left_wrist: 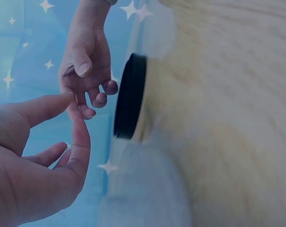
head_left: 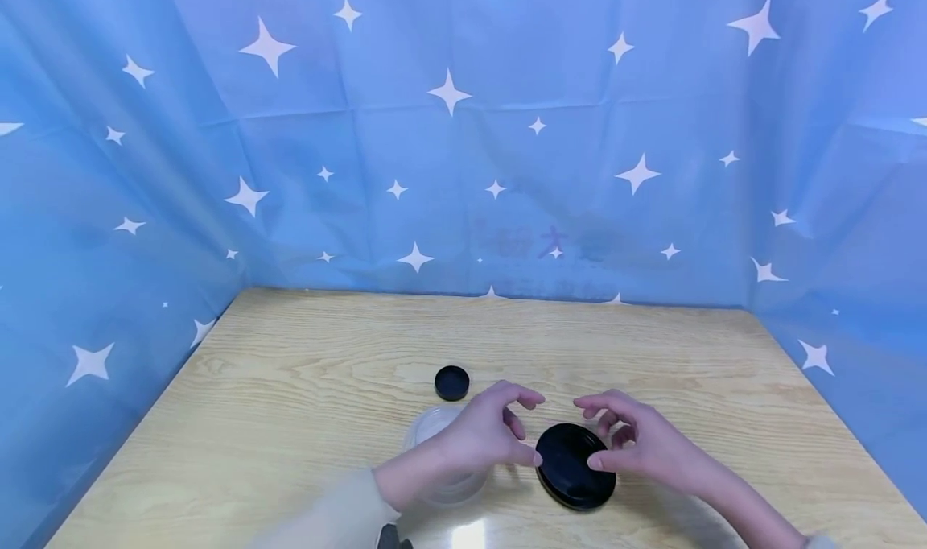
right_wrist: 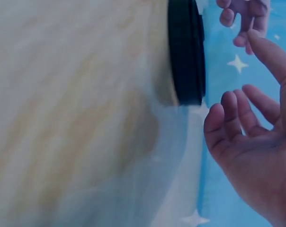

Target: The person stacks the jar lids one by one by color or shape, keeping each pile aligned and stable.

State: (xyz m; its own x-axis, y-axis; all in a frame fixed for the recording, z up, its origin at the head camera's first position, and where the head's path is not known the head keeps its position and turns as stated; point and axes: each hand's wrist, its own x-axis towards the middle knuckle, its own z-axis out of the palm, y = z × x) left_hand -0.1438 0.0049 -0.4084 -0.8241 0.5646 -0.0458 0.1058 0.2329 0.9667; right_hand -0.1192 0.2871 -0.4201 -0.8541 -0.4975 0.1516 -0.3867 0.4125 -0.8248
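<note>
A round, glossy black lid (head_left: pixel 566 467) lies on the table between the two hands; the wrist views show its dark side edge-on. To its left, my left hand (head_left: pixel 487 430) hovers with bent, spread fingers, its thumb tip close to the lid's left rim and nothing in its grasp. My right hand (head_left: pixel 637 440) is on the other side, thumb overlapping the lid's right part in the head view, its fingers loosely curved and holding nothing. Under my left forearm sits a clear round plastic container (head_left: pixel 452 491), partly hidden by the wrist and hand.
Behind the clear container is a small round black cap (head_left: pixel 452 383). The wood-grain table (head_left: pixel 304 372) ends at a blue curtain with white stars (head_left: pixel 434 154), which also encloses both sides. A small dark object (head_left: pixel 391 538) shows at the bottom edge near the left sleeve.
</note>
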